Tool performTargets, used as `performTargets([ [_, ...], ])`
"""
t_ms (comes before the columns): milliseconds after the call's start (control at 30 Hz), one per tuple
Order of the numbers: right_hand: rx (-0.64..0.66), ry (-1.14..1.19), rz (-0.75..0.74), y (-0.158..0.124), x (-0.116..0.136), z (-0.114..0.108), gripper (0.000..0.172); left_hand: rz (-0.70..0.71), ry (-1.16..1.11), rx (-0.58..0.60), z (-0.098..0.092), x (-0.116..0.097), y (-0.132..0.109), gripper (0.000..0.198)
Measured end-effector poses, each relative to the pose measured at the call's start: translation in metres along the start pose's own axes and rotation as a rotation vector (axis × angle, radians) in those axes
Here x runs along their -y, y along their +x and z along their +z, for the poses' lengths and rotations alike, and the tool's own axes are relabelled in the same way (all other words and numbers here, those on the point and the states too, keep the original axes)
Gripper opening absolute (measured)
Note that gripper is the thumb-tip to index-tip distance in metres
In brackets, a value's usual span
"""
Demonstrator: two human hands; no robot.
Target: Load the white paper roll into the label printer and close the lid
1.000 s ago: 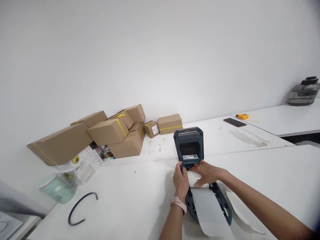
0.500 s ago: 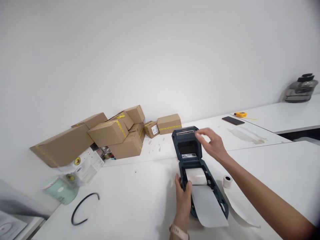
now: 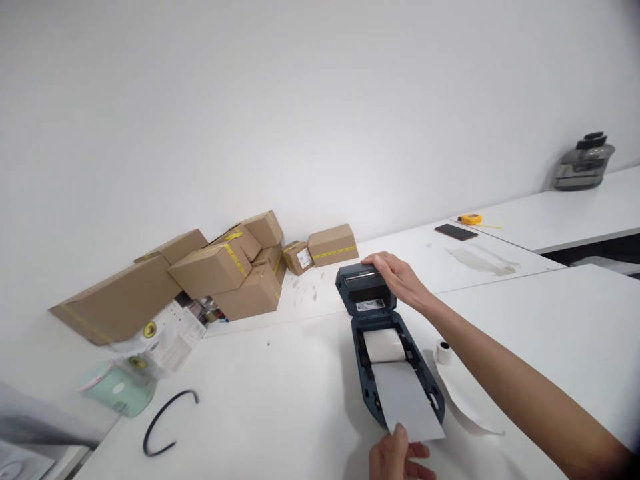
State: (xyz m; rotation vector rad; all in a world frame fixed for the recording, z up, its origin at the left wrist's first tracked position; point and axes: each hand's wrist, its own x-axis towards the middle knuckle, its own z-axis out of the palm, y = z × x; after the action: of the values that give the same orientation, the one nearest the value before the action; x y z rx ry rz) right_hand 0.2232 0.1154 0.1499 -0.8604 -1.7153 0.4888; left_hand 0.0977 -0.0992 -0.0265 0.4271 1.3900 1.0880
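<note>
A dark blue-grey label printer [image 3: 367,390] stands on the white table with its hinged lid [image 3: 345,287] raised and leaning forward a little. Inside sits a white paper roll [image 3: 384,345], and its loose strip [image 3: 407,399] runs out over the front edge. My left hand [image 3: 397,457] pinches the near end of that strip, thumb on top and fingers beneath. At the far edge of the lid, my right hand [image 3: 400,279] grips it from the right, with its fingers partly hidden. A small paper roll [image 3: 443,353] with an unrolled tail lies to the printer's right.
Stacked cardboard boxes [image 3: 210,270] stand at the back left. Nearby are a green pouch [image 3: 120,387] and a curved black strip [image 3: 155,423]. Farther right lie a phone [image 3: 456,232], a yellow tape measure [image 3: 470,219] and a dark clear container [image 3: 584,163].
My left hand has moved from the printer's left side to the strip's front end. My right hand has closed on the lid, which now tilts lower toward me.
</note>
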Motion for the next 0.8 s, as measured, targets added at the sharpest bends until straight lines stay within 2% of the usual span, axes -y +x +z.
performTargets([
  [133,0.024,-0.019,-0.083,-0.029,0.009,-0.006,0.040,0.014,0.007,0.010,0.015,-0.004,0.006,0.077],
  [300,0.005,-0.067,-0.135,-0.053,0.010,-0.004,0.037,0.137,-0.017,0.018,0.011,0.013,0.007,0.079],
  [467,-0.024,-0.097,-0.208,-0.075,0.012,-0.004,0.033,0.109,0.022,0.003,0.007,0.025,0.006,0.081],
  [633,0.009,-0.080,-0.234,-0.128,0.008,-0.007,0.037,0.099,0.006,-0.032,0.007,0.030,0.005,0.080],
  [767,0.034,-0.205,-0.265,-0.176,-0.004,-0.003,0.036,0.134,0.005,-0.028,0.009,0.027,0.000,0.080],
  [800,0.036,-0.240,-0.273,-0.185,-0.007,-0.001,0.038,0.106,-0.006,-0.031,0.008,0.026,-0.001,0.079],
])
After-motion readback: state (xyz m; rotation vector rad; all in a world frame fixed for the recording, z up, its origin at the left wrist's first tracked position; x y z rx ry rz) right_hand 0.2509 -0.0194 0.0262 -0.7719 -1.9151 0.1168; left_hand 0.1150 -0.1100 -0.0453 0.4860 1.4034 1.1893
